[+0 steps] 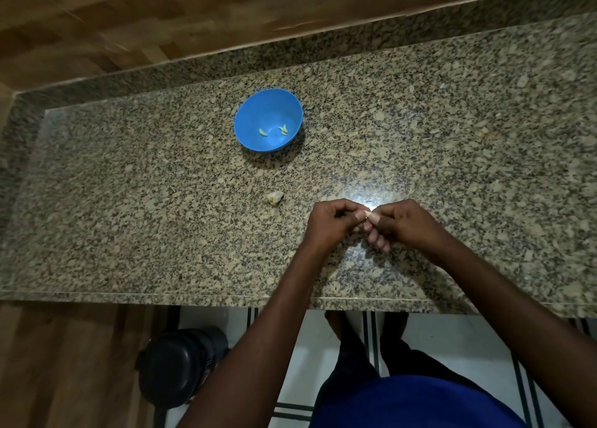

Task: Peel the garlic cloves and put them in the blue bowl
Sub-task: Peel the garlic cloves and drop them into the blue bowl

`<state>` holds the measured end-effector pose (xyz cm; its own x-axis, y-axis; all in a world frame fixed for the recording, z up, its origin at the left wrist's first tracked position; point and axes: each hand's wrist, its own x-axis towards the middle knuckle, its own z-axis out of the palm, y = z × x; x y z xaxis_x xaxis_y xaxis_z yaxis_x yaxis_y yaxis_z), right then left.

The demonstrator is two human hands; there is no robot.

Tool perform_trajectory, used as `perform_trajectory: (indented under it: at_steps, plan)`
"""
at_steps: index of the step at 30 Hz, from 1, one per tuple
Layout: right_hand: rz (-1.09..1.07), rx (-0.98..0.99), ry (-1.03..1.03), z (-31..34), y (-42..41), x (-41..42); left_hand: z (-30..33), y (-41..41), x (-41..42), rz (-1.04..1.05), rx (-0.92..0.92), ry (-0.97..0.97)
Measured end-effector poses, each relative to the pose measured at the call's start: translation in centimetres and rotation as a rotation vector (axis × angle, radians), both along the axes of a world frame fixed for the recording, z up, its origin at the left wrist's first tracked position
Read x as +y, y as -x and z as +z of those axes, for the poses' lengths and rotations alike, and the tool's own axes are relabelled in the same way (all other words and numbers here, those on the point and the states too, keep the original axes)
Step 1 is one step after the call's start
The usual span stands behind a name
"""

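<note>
Surface: speckled granite counter (161, 234) against a wood-panelled wall; tiled floor and a dark round container (181, 366) below the front edge.
Left hand: left hand (332, 222) above the counter near its front edge, fingers curled, tips pinching the clove in hand.
Right hand: right hand (403, 222) mirrors it, thumb and fingers pinching the same clove from the other side.
Clove in hand: garlic clove (369, 215) caught between the two sets of fingertips, mostly hidden; its long axis cannot be told.
Blue bowl: blue bowl (268, 119) upright, farther back and to the left of the hands, well apart; a few peeled cloves (273, 131) lie in its bottom.
Remaining stock: pale garlic piece (275, 197) on the counter, between bowl and hands, near the left hand.
Step (judgement): skin being worked off; task partly done.
Key relation: bowl lies forward-left of the clove, so the left hand has the shorter reach.
</note>
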<state>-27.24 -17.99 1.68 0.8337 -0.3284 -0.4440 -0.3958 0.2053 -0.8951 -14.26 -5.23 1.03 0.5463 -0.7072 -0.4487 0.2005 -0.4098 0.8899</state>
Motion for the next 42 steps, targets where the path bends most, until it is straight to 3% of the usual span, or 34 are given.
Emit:
perform_trajectory:
  at_steps: [7,12,16,20,26,30,33,36,39,42]
  plan:
    - [-0.078,0.055,-0.458,-0.4,0.1,-0.1,0.4,0.2,0.1,-0.010,0.008,0.055]
    - [-0.102,0.030,-0.517,-0.6,-0.1,0.0,0.7,0.1,0.2,0.008,-0.027,0.112]
    - [-0.117,0.069,-0.406,-0.8,-0.2,0.2,0.6,-0.1,0.1,0.046,-0.068,0.086]
    - [-0.153,0.129,-0.156,-0.8,-0.3,0.2,-0.1,-0.6,-0.2,0.077,-0.151,0.012]
    - [-0.358,0.186,0.173,-2.5,-0.3,-0.1,-1.4,-3.9,-3.6,0.089,-0.490,-0.148]
    - [-0.298,0.209,0.402,-2.8,-0.5,-0.6,-3.0,-5.2,-5.7,-0.033,-0.632,-0.284]
    - [-0.263,0.227,0.520,-3.0,-0.3,-0.6,-3.3,-5.2,-4.9,0.032,-0.617,-0.310]
    - [-0.264,0.229,0.611,-3.4,0.1,-0.5,-3.1,-3.2,-2.9,0.075,-0.744,-0.272]
    - [-0.275,0.237,0.733,-3.6,0.6,-0.4,-3.3,0.0,-2.5,-0.166,-0.900,-0.166]
    - [-0.261,0.256,0.798,-3.8,1.3,-0.3,-4.9,1.2,-3.1,-0.465,-1.055,-0.249]
